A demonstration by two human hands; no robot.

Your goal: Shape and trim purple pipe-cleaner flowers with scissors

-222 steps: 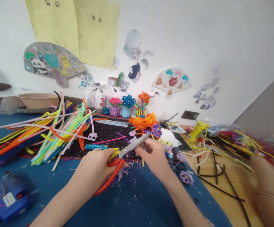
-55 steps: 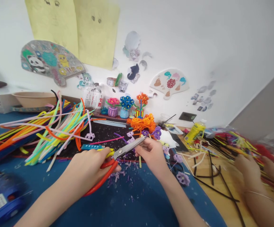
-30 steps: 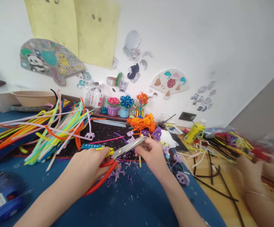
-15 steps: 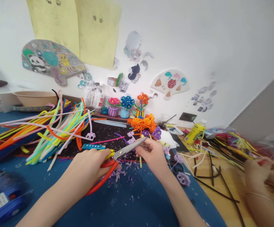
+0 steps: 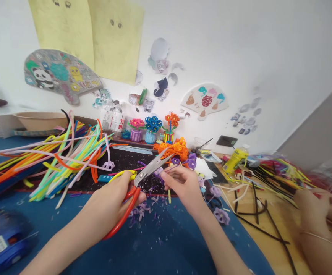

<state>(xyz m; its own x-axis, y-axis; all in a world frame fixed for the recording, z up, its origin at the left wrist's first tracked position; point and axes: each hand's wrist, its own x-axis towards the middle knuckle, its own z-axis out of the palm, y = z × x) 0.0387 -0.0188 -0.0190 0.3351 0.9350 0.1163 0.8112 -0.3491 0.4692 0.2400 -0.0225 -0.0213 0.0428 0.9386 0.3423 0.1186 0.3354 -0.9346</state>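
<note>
My left hand (image 5: pixel 118 202) is wrapped round a pair of scissors (image 5: pixel 147 172) with a red handle and a yellow part by the pivot. Their blades stand apart, pointing up and to the right, with the tips near my other hand. My right hand (image 5: pixel 184 187) pinches a thin purple stem (image 5: pixel 171 168), mostly hidden by the fingers. Just beyond it is a purple pipe-cleaner flower (image 5: pixel 192 161); I cannot tell whether the stem joins it. Purple fluff clippings (image 5: pixel 140 211) lie on the blue tabletop below the hands.
Colourful pipe cleaners (image 5: pixel 68 164) are heaped at left, near a blue device (image 5: pixel 5 240). Potted pipe-cleaner flowers (image 5: pixel 153 130) stand along the wall. Orange flowers (image 5: pixel 173 148) lie in front. A yellow bottle (image 5: pixel 236 159) and another person's hands (image 5: pixel 314 210) are at right.
The scissor blades, closed together before, have opened into a V, and the scissors have turned slightly upward. My right hand stays nearly in place, still pinching.
</note>
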